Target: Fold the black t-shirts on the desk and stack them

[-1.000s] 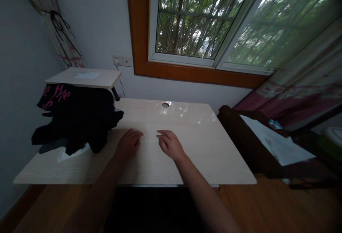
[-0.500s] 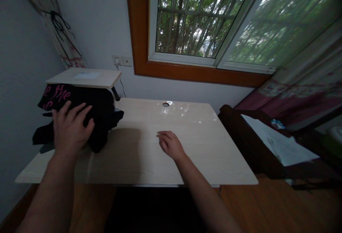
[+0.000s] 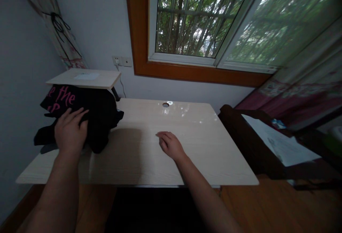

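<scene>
Head view: rumpled black cloth (image 3: pixel 100 113) (pink lettering (image 3: pixel 65 93)).

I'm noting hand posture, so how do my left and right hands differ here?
Your left hand lies on the black clothing, while your right hand is at the pale desk, clear of the clothing. Your left hand points mostly forward; your right hand points diagonally forward-left. Both are bare.

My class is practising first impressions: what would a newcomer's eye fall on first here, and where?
Probably the bright window in its orange-brown frame, above and behind the pale desk. Next, perhaps, the pink lettering on the black cloth at the desk's left end, where the left hand lies on the fabric. The right hand is near the desk's middle, apart from the cloth.
</scene>
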Available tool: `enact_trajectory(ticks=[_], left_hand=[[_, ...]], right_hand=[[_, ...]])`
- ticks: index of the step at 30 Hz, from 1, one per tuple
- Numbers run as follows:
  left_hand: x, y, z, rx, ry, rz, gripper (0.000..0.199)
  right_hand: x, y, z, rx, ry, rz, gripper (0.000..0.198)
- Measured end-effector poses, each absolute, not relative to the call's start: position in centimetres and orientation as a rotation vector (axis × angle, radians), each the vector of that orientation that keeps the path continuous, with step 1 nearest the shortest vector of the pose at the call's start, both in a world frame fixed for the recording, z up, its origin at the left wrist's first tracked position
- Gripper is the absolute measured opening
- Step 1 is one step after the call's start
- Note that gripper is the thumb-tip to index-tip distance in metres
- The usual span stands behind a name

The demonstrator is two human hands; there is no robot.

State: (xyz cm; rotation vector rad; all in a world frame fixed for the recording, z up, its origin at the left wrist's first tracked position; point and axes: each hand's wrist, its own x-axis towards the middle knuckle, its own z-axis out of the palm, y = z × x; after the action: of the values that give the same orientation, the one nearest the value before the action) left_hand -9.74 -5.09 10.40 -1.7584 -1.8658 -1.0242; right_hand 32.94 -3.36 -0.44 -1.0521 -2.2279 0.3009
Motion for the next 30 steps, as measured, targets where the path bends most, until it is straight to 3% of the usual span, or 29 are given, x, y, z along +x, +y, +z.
enact_trajectory(ticks=[10, 17, 21, 27, 30], left_hand=[[-4.5, -5.9, 12.1, -1.915, -1.821, -1.002, 0.040], [1.6, -5.9, 9.8, -2.223, -1.846, -0.871, 0.043], [6.3, -6.1, 6.8, -2.492, -1.850, -0.841, 0.045], [10.7, -6.4, 2.7, -2.716, -1.920, -1.098, 0.045], [11.4, -6.5, 2.6, -2.818, -1.901, -1.239, 0.048]], right_hand=[[32.8, -3.4, 0.0, -1.043, -2.224, 0.323, 0.040], [32.6, -4.0, 0.9, -1.045, -2.260, 0.346, 0.037], [32.7, -4.3, 1.4, -1.034, -2.282, 0.388, 0.050], [32.8, -4.0, 1.1, -1.019, -2.318, 0.411, 0.085], [32.7, -3.7, 0.4, -1.049, -2.340, 0.383, 0.081]])
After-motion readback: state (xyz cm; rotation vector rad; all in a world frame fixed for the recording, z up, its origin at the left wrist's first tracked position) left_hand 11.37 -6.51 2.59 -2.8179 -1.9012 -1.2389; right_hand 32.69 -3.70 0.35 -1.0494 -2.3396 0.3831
